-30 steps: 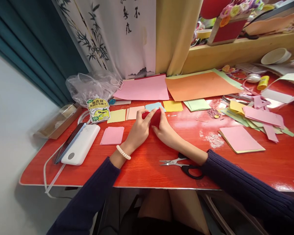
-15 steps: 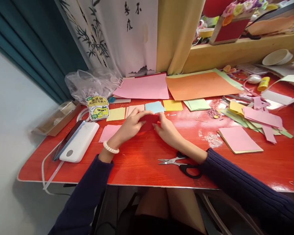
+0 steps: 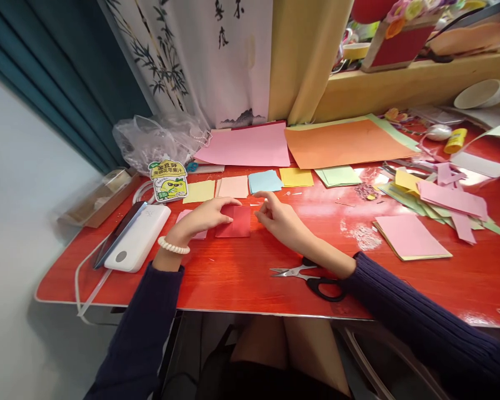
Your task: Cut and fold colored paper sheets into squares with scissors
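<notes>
A square of red paper (image 3: 241,223) lies on the red table in front of me, beside a pink paper piece (image 3: 200,234). My left hand (image 3: 206,216) is over its left part, thumb and index finger spread; whether the fingertips touch the paper I cannot tell. Just right of the red square, my right hand (image 3: 280,219) is apart from it, index finger stretched out and the other fingers loosely bent, holding nothing. Below that hand, black-handled scissors (image 3: 294,271) rest with their blades pointing left and slightly parted.
Small paper stacks in yellow, peach, blue (image 3: 265,181) and green (image 3: 339,176) form a row behind my hands. Large pink (image 3: 245,145) and orange sheets (image 3: 350,143) lie farther back. A white power bank (image 3: 138,239) is at left; pink squares (image 3: 412,237) and paper strips (image 3: 452,198) at right.
The red paper, held up between both hands before, now lies flat on the table. Both hands have let go; the left shifted left and the right drew away from the paper.
</notes>
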The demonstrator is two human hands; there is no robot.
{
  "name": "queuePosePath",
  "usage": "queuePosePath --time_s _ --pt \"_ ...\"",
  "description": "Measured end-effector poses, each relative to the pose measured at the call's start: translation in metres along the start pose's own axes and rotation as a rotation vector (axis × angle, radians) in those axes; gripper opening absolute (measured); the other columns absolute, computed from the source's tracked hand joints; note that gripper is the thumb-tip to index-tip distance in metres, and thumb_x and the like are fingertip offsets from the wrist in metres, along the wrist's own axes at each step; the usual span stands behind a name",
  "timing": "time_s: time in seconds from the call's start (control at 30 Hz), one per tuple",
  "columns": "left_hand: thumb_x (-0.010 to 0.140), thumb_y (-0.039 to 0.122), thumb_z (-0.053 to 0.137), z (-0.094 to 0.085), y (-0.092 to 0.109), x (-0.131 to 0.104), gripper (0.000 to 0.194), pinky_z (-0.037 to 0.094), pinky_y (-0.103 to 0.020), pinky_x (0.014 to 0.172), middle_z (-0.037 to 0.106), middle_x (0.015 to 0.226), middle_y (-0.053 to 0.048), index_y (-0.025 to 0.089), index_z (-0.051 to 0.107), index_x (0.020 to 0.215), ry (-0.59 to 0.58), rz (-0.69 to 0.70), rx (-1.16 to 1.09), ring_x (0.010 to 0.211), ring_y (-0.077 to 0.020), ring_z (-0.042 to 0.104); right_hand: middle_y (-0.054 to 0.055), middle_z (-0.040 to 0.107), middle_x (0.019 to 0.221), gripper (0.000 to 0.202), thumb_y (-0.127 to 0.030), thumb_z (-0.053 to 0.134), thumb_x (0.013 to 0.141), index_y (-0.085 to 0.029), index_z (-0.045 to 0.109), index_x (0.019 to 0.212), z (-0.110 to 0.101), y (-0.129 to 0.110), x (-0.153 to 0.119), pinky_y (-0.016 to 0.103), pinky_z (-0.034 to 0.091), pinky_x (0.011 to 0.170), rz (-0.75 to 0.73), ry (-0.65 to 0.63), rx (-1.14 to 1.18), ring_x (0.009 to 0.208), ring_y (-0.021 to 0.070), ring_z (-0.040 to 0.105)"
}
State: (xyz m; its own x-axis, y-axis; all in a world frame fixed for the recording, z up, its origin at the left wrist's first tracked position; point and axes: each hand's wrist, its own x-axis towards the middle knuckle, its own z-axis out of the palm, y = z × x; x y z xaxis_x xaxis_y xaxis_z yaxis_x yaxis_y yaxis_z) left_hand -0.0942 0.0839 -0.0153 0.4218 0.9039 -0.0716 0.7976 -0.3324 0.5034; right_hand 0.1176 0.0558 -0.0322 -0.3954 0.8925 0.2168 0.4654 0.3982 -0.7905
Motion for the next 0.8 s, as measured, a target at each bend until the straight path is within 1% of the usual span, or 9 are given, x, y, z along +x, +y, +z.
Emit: queuePosePath --time_s 0.1,0.17,0.27,0.33,0.47,0.53,0.6,0.7,0.8 --pt "0.076 0.025 0.057 0.004 0.002 -0.003 0.036 0.048 -0.038 0.090 0.063 0.113 -0.006 0.024 0.060 0.111 0.035 -0.062 0.101 0.107 -0.0253 0.058 0.001 0.060 0.074 0.034 -0.012 0.043 0.086 -0.017 0.043 0.119 0.001 0.000 0.000 0.031 0.043 0.067 0.003 -0.007 -0.031 0.066 0.0175 0.055" --pt "0.075 0.033 0.060 0.003 0.002 -0.004 0.034 0.046 -0.043 0.091 0.061 0.111 -0.008 0.024 0.062 0.108 0.066 -0.100 0.192 0.110 -0.0295 0.054 0.001 0.060 0.074 0.036 -0.012 0.045 0.085 -0.017 0.043 0.120 0.004 0.001 -0.001 0.032 0.043 0.068 0.001 -0.022 -0.055 0.067 0.0187 0.056" --pt "0.072 0.048 0.063 -0.007 -0.002 0.004 0.042 0.043 -0.050 0.090 0.058 0.110 -0.011 0.022 0.062 0.105 0.091 -0.124 0.329 0.111 -0.0352 0.050 0.004 0.061 0.075 0.040 -0.013 0.047 0.084 -0.016 0.042 0.124 0.008 0.005 -0.002 0.033 0.042 0.069 -0.005 -0.051 -0.082 0.069 0.0206 0.056" --pt "0.073 0.050 0.063 -0.020 -0.005 0.021 0.044 0.040 -0.048 0.092 0.058 0.112 -0.012 0.020 0.061 0.105 0.079 -0.094 0.405 0.112 -0.0351 0.048 0.005 0.061 0.077 0.041 -0.014 0.048 0.084 -0.014 0.042 0.125 0.009 0.005 -0.003 0.032 0.041 0.068 -0.013 -0.071 -0.080 0.069 0.0204 0.056" --pt "0.082 0.036 0.057 -0.046 -0.006 0.081 0.036 0.036 -0.040 0.097 0.057 0.119 -0.012 0.017 0.058 0.112 0.039 0.002 0.535 0.116 -0.0307 0.048 0.001 0.058 0.071 0.035 -0.013 0.044 0.086 -0.013 0.045 0.121 0.006 0.001 -0.003 0.029 0.041 0.066 -0.018 -0.093 -0.001 0.064 0.0166 0.053" --pt "0.085 0.030 0.053 -0.053 -0.005 0.112 0.037 0.033 -0.041 0.099 0.054 0.126 -0.014 0.015 0.055 0.119 0.038 0.031 0.597 0.120 -0.0307 0.045 -0.001 0.055 0.068 0.033 -0.011 0.041 0.086 -0.014 0.044 0.119 0.003 -0.002 -0.003 0.027 0.041 0.065 -0.007 -0.083 0.045 0.063 0.0153 0.052" --pt "0.085 0.028 0.055 -0.057 -0.003 0.136 0.042 0.032 -0.039 0.101 0.051 0.132 -0.014 0.015 0.051 0.125 0.020 0.060 0.644 0.124 -0.0293 0.042 -0.002 0.054 0.067 0.031 -0.010 0.039 0.086 -0.014 0.045 0.116 0.001 -0.003 -0.002 0.026 0.041 0.064 0.004 -0.069 0.075 0.063 0.0147 0.052" --pt "0.083 0.026 0.058 -0.063 -0.003 0.159 0.045 0.034 -0.033 0.098 0.052 0.132 -0.011 0.017 0.050 0.126 -0.055 0.102 0.695 0.122 -0.0253 0.046 -0.004 0.052 0.064 0.028 -0.011 0.041 0.085 -0.017 0.047 0.112 0.001 -0.002 -0.001 0.025 0.039 0.062 0.006 -0.069 0.098 0.061 0.0145 0.052" --pt "0.083 0.028 0.057 -0.068 -0.005 0.172 0.044 0.037 -0.032 0.095 0.055 0.131 -0.010 0.018 0.052 0.125 -0.129 0.135 0.729 0.118 -0.0245 0.050 -0.004 0.051 0.063 0.028 -0.012 0.042 0.086 -0.017 0.047 0.113 0.003 0.000 -0.002 0.025 0.038 0.060 0.008 -0.072 0.109 0.059 0.0145 0.051"
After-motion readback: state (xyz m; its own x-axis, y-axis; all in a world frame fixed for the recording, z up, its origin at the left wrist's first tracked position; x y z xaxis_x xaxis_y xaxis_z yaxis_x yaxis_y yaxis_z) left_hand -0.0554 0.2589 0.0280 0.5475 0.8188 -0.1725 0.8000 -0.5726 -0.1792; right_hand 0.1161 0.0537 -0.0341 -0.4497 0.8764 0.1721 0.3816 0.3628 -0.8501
